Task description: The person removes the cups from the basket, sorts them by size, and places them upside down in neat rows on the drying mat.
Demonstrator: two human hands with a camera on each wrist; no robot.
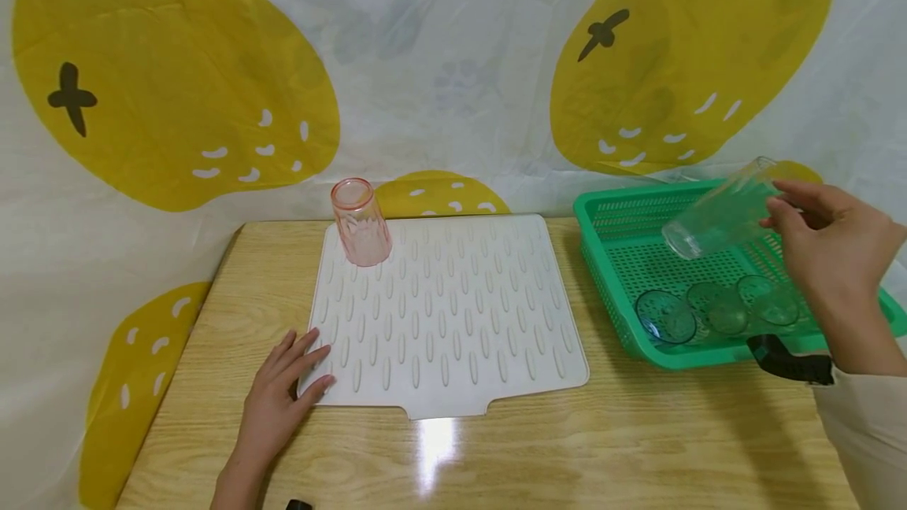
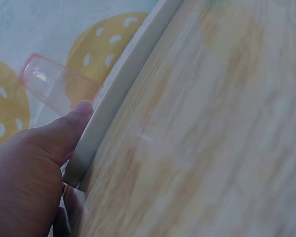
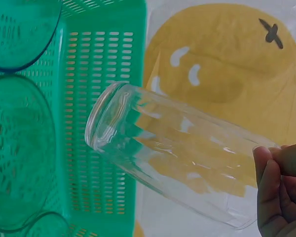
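Note:
Above the green basket (image 1: 616, 321), my right hand (image 1: 836, 230) pinches a clear drinking glass (image 1: 723, 211) by its rim end; the glass is tilted, its thick base pointing left and down. In the right wrist view, thumb and fingers grip the edge of that glass (image 3: 182, 153). My left hand (image 1: 279, 380) rests at the near left corner of the white ridged drying mat (image 1: 453, 305), fingers spread and the thumb on its edge. A pink glass (image 1: 361, 227) stands at the mat's far left corner, behind the left thumb in the left wrist view.
Several glasses, including a blue-rimmed one (image 1: 666, 317), stand in the basket's near side. The wooden table (image 1: 567, 447) ends at a white cloth (image 1: 453, 85) with yellow fruit shapes behind and to the left. The basket stands right of the mat.

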